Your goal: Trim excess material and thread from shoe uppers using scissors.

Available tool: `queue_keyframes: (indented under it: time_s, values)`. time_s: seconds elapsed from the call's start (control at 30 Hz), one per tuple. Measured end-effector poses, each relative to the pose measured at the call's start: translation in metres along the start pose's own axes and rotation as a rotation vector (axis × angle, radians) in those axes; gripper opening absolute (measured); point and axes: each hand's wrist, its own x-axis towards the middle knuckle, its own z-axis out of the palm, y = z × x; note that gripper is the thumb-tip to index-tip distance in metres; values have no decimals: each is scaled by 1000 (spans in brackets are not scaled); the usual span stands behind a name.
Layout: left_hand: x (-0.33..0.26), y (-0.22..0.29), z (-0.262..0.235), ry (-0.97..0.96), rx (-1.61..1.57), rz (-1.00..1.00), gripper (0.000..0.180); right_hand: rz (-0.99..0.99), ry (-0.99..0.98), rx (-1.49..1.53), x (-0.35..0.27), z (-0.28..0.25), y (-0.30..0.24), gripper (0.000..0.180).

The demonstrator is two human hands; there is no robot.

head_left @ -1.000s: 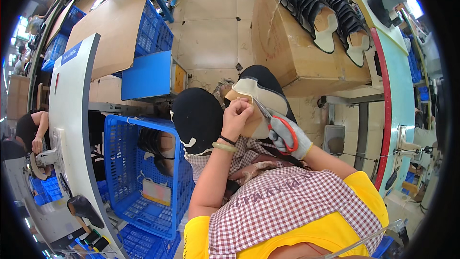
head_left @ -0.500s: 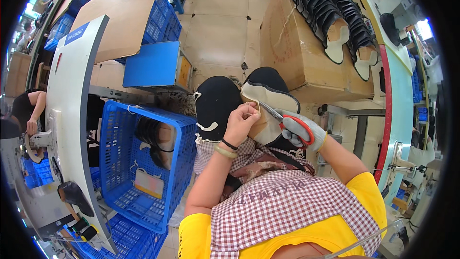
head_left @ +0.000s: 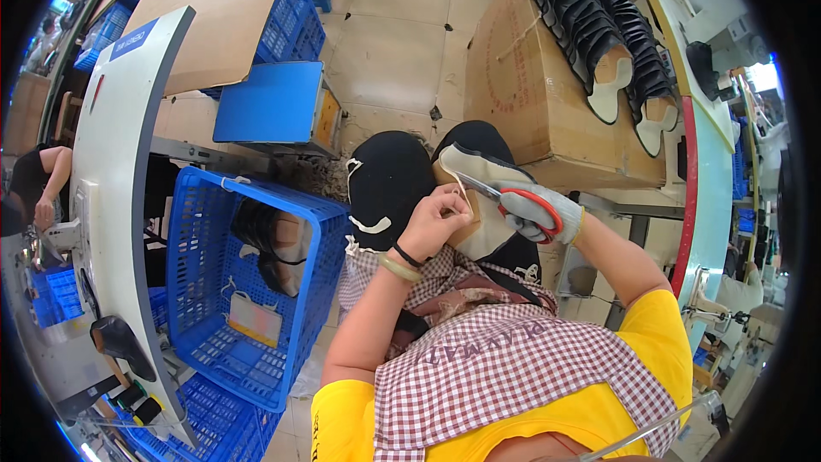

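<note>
A shoe upper (head_left: 492,236), tan and cream with black parts, lies on my right thigh. My left hand (head_left: 438,219), bare with a bracelet and a black band at the wrist, is closed in a pinch at the upper's edge. A thin pale strip (head_left: 463,186) runs up from those fingertips. In my right hand (head_left: 540,212), which wears a pale grey glove, is a pair of scissors with red handles (head_left: 550,208). Their blades point up and left, with the tip beside the strip. How far the blades are parted is hard to see.
To my left a blue plastic basket (head_left: 295,351) holds several shoe uppers (head_left: 291,235). At far right, rows of black uppers (head_left: 575,21) lie on a cardboard box (head_left: 513,94). Pale scraps (head_left: 369,225) rest on my left thigh. Work tables flank both sides.
Both hands have shifted slightly right in the picture. More of the pale strip shows between my left fingertips and the scissors' tip. The shoe upper has turned a little.
</note>
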Motion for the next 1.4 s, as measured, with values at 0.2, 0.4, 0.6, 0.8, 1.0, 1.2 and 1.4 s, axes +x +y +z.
queue_keyframes:
  time_s: [0.2, 0.4, 0.6, 0.8, 1.0, 1.2, 1.4]
  values:
    - [-5, 7, -7, -163, 93, 5, 5, 24, 84, 235, 28, 14, 18, 34]
    - [-20, 21, -2, 22, 354, 115, 6, -189, 101, 187, 35, 42, 29, 47]
    - [4, 53, -20, 208, -456, 220, 4, -182, 141, 137, 38, 34, 44, 56]
    - [47, 2, -48, 254, 775, -79, 29, -111, 76, 234, 34, 21, 50, 58]
    - [53, 9, -53, 216, -10, -424, 9, -166, 67, 304, 20, 9, 58, 35]
    - [36, 33, -40, -31, -656, -199, 13, -211, 1, 445, 18, 2, 66, 35]
    - [-12, 58, -36, 22, -714, 167, 9, -319, -191, 309, 9, 27, 34, 46]
